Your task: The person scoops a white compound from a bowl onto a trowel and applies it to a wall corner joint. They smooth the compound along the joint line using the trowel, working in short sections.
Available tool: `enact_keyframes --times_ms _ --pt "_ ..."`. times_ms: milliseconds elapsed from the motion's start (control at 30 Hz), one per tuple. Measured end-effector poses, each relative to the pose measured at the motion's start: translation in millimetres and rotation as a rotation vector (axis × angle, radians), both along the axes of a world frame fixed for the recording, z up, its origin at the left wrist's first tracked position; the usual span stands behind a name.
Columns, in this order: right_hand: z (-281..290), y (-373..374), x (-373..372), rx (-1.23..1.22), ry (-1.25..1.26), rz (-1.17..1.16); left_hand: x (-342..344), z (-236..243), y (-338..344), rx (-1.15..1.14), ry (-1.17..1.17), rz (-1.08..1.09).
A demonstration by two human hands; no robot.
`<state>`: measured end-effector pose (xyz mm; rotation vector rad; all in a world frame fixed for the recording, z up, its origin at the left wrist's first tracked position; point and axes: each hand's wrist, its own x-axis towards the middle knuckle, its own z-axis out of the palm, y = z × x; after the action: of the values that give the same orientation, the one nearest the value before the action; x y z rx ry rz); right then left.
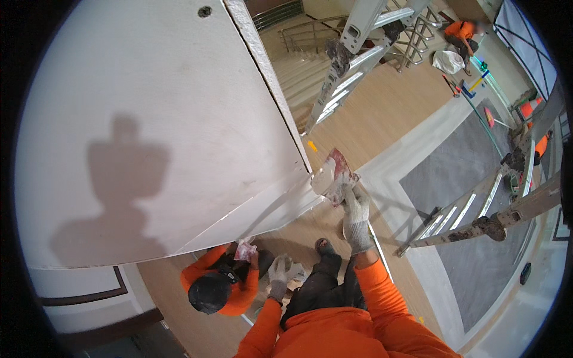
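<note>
My right hand (356, 215), in a whitish knitted glove, grips a wide putty knife (335, 170) with a reddish face smeared with white putty. The blade is up beside the lower right corner of a large white panel (209, 137). My left hand (279, 272), gloved as well, hangs lower, its fingers apart and nothing plainly in them. Just beside it is a pale object (296, 274), partly hidden, whose kind I cannot make out.
A co-worker in orange with a dark cap (210, 292) crouches below on the left, holding a pinkish-white thing (245, 250). Aluminium ladders stand ahead (343, 77) and at right (456, 212). Stairs (298, 71) drop away behind the panel. Another person (462, 36) crouches far right by a white sack (448, 61).
</note>
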<state>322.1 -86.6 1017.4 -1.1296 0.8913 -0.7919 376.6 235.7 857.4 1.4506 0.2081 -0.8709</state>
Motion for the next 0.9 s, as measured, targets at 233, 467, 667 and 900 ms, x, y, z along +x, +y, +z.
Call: enact_keyframes --times_ms 233,467,667,900 --pt "41 31 -2 0.326 -0.030 -0.038 -16 162 -120 -0.206 -0.293 -0.384" --pt "12 -6 -21 0.272 -0.029 0.165 -72 178 -204 -0.160 -0.074 -0.319" --pt "23 -49 -34 0.277 -0.190 0.604 -80 139 -223 -0.095 -0.572 -0.476" --pt "35 -113 35 0.305 0.238 0.672 -68 196 -287 -0.113 -0.495 -0.227"
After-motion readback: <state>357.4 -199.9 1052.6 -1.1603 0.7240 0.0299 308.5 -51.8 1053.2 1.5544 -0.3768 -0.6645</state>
